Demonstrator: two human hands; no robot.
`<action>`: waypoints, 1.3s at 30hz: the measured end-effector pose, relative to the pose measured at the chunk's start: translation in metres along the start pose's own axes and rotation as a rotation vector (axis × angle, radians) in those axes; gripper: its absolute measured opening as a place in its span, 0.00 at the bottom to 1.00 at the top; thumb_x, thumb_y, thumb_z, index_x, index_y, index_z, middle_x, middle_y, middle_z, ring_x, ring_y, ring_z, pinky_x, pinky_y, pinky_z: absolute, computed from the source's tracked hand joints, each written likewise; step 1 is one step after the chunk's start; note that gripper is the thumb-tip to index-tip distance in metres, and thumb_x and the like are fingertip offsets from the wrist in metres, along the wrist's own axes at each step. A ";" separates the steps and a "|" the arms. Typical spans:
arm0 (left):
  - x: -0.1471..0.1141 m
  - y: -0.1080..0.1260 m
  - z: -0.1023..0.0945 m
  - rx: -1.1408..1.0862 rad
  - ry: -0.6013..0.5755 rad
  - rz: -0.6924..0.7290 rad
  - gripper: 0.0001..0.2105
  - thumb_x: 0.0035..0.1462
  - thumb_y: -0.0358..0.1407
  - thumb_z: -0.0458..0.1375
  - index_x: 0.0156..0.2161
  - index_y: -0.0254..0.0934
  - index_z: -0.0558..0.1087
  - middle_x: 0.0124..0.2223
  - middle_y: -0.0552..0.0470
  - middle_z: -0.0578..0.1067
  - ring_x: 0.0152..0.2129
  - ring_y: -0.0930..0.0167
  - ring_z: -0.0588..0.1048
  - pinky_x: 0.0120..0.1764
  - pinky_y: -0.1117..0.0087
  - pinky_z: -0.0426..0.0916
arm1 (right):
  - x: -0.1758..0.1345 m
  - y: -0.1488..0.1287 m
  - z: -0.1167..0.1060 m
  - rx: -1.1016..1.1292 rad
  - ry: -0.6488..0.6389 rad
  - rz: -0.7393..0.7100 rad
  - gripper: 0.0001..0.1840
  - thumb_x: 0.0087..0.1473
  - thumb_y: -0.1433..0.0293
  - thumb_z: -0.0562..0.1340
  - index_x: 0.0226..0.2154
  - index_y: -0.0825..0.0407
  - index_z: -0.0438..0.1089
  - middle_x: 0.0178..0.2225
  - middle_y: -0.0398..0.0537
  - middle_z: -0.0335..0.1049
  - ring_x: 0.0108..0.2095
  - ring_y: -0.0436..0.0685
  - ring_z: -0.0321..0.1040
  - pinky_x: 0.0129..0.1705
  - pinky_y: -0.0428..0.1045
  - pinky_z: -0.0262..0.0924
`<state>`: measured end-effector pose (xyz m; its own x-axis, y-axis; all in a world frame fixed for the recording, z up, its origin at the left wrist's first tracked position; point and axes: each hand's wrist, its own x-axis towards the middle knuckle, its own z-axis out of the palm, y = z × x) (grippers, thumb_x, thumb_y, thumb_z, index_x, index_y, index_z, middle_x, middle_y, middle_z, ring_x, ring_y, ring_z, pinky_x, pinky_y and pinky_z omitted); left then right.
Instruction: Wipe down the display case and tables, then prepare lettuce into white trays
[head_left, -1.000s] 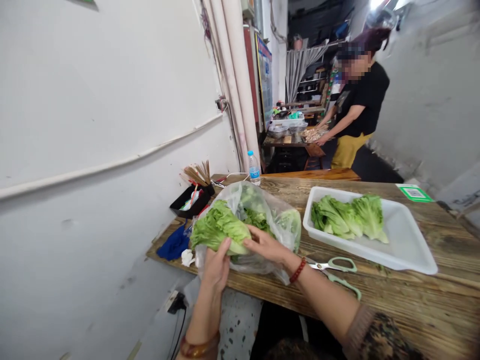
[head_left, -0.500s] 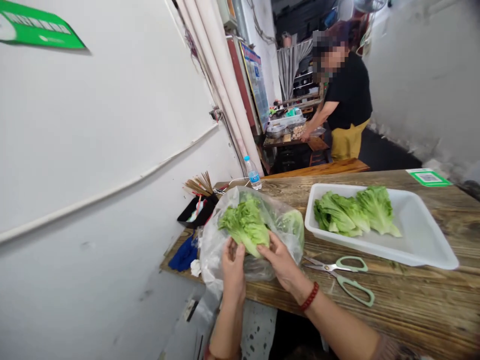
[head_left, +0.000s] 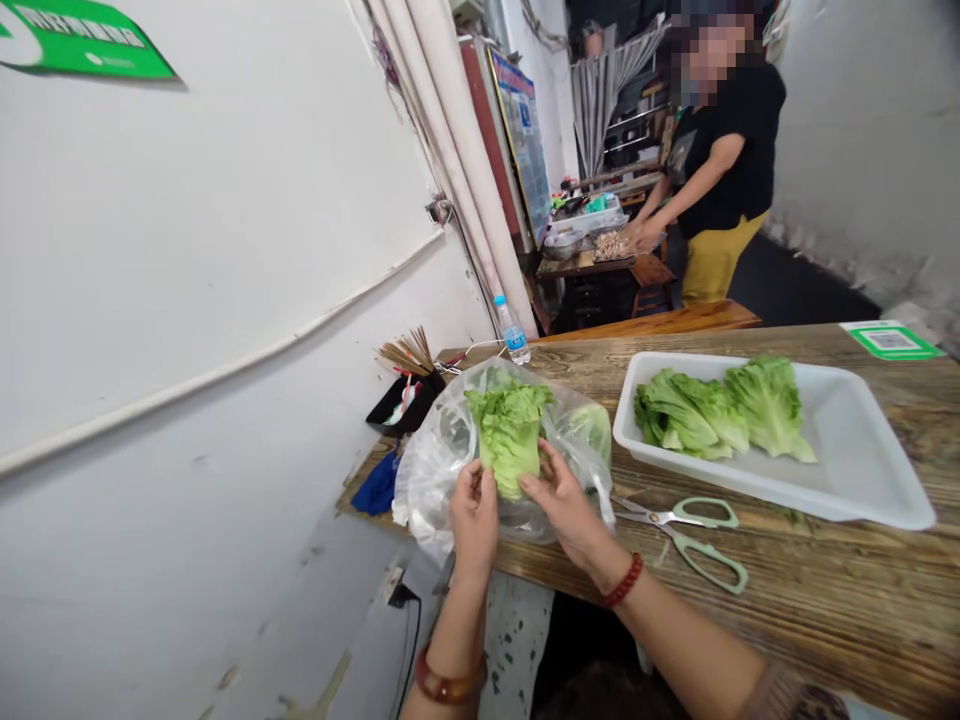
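Observation:
Between my two hands is a piece of leafy green lettuce [head_left: 511, 435], its frilly edge away from me and its pale base toward me. My left hand [head_left: 475, 505] pinches its left side, and my right hand [head_left: 564, 500] grips the lower right side. Beneath the lettuce spreads a clear plastic bag [head_left: 431, 490], with more greens [head_left: 589, 428] showing through on its right. A white tray [head_left: 862, 430] on the right holds several lettuce leaves [head_left: 694, 410]. Scissors [head_left: 679, 530] with pale green handles lie open on the wood, just right of the bag.
At the wooden table's [head_left: 840, 590] far edge stands a water bottle [head_left: 511, 330]. Skewers and a black box [head_left: 405, 403] sit by the left wall, near a blue cloth [head_left: 376, 484]. A green card [head_left: 892, 341] lies back right. Another person [head_left: 724, 160] stands at a farther table.
The lettuce has been turned more upright and its broad face now shows between my hands. The other person has shifted right in view and stands straighter.

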<state>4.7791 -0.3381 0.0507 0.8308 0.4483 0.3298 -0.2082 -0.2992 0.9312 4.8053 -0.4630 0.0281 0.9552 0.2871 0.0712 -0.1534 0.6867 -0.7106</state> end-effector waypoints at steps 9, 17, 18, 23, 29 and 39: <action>-0.004 -0.008 -0.008 -0.071 0.058 -0.108 0.14 0.55 0.46 0.59 0.39 0.37 0.71 0.32 0.53 0.74 0.27 0.71 0.71 0.33 0.72 0.66 | 0.001 0.008 0.000 0.130 0.004 0.128 0.30 0.47 0.56 0.69 0.51 0.45 0.65 0.51 0.48 0.72 0.47 0.58 0.71 0.43 0.51 0.69; -0.007 0.004 -0.007 -0.470 -0.001 -0.285 0.09 0.55 0.40 0.61 0.38 0.38 0.70 0.33 0.55 0.77 0.26 0.75 0.74 0.30 0.75 0.67 | 0.005 0.011 -0.006 0.254 -0.037 0.133 0.19 0.49 0.59 0.69 0.44 0.45 0.70 0.45 0.44 0.76 0.41 0.56 0.74 0.37 0.50 0.70; -0.006 0.005 -0.007 -0.521 0.002 -0.310 0.10 0.54 0.39 0.62 0.39 0.37 0.71 0.35 0.54 0.78 0.27 0.74 0.75 0.31 0.75 0.68 | 0.006 0.012 -0.007 0.267 -0.045 0.135 0.19 0.49 0.60 0.69 0.44 0.44 0.70 0.45 0.44 0.76 0.40 0.56 0.74 0.37 0.50 0.70; -0.003 0.003 -0.011 -0.630 0.066 -0.376 0.12 0.53 0.40 0.62 0.40 0.35 0.72 0.36 0.49 0.80 0.29 0.71 0.77 0.35 0.69 0.73 | 0.008 0.015 -0.011 0.274 -0.064 0.131 0.20 0.51 0.60 0.67 0.46 0.44 0.69 0.44 0.44 0.76 0.40 0.56 0.74 0.38 0.51 0.70; -0.006 0.003 -0.013 -0.633 -0.089 -0.341 0.16 0.51 0.35 0.64 0.46 0.39 0.71 0.43 0.51 0.79 0.38 0.70 0.78 0.42 0.68 0.73 | 0.007 0.012 -0.007 -0.028 -0.050 -0.031 0.20 0.54 0.56 0.63 0.49 0.44 0.68 0.51 0.44 0.72 0.49 0.57 0.70 0.48 0.52 0.66; -0.010 0.004 -0.009 -0.618 0.056 -0.422 0.25 0.46 0.31 0.69 0.51 0.43 0.72 0.47 0.49 0.80 0.42 0.66 0.78 0.46 0.65 0.73 | 0.004 0.009 0.001 -0.103 0.002 0.003 0.18 0.52 0.56 0.64 0.43 0.48 0.71 0.42 0.47 0.76 0.42 0.58 0.72 0.44 0.53 0.67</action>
<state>4.7653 -0.3359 0.0525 0.8804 0.4669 -0.0828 -0.1431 0.4280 0.8924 4.8073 -0.4552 0.0225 0.9552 0.2881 0.0677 -0.1299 0.6136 -0.7789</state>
